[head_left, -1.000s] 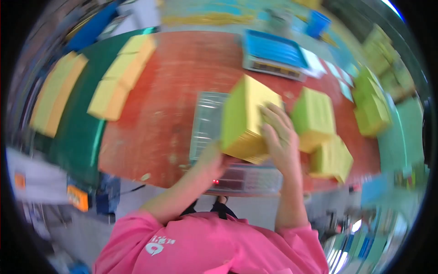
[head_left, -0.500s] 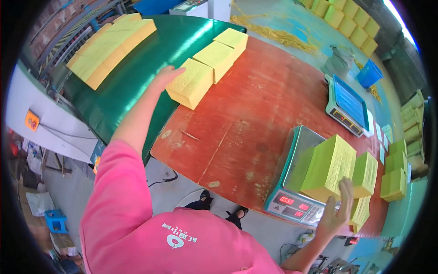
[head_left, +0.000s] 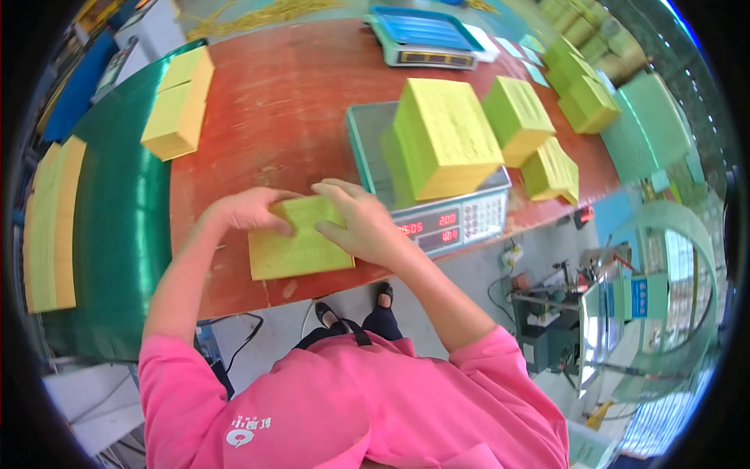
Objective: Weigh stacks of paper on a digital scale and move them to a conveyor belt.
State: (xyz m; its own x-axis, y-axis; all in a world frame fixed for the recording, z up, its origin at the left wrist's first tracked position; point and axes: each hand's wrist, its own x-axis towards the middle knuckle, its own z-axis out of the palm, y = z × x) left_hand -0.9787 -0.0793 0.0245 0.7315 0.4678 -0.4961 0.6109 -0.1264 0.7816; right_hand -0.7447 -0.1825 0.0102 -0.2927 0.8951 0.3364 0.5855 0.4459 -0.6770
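A block-shaped stack of yellow paper (head_left: 301, 254) is at the near edge of the red table, between my two hands. My left hand (head_left: 254, 211) grips its far left corner, thumb lying over the top. From the other side my right hand (head_left: 363, 223) clasps the far right part, fingers bent over the upper edge. Just right of it, a digital scale (head_left: 375, 148) with lit red digits carries a taller block of yellow paper (head_left: 445, 133). Whether the held stack rests fully on the table is hard to tell.
Two yellow stacks (head_left: 176, 113) sit where the green conveyor belt (head_left: 117, 187) meets the red table (head_left: 266, 94); a long row (head_left: 55, 227) lies farther left. More paper blocks (head_left: 519, 117) stand right of the scale. A second scale with a blue tray (head_left: 426, 31) is at the back.
My left hand has brought the nearest stack from the belt's edge to the table front. My right hand has left the block on the scale and joined it. The view has swung right.
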